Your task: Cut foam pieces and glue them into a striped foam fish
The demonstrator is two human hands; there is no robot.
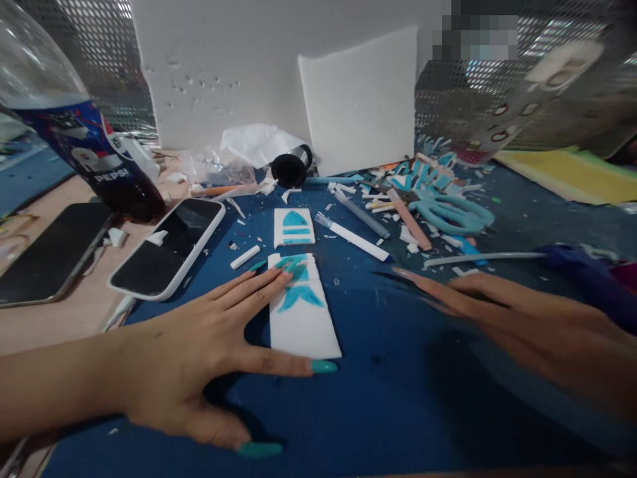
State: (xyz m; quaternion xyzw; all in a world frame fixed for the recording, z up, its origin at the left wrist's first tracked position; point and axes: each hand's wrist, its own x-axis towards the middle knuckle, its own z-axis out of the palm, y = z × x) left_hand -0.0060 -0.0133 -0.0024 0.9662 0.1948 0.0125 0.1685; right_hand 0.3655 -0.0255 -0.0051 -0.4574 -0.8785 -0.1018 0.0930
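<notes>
on the blue mat (388,418), the white strip (302,332) is touched by the outspread left hand (199,348); the grip of the blurred right hand (522,318) cannot be told. blue shapes (301,293) are marked on the strip, its near end left bare

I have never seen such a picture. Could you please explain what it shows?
There is no machine: one camera, worn on a person's head, looks forward and down at that person's bare hands. The left hand is spread, with fingertips on a white piece marked with blue shapes. The right hand seems to hold something thin and dark, too blurred to name. On the blue surface lie a white pen and scraps; to the left are two phones and a bottle.
</notes>
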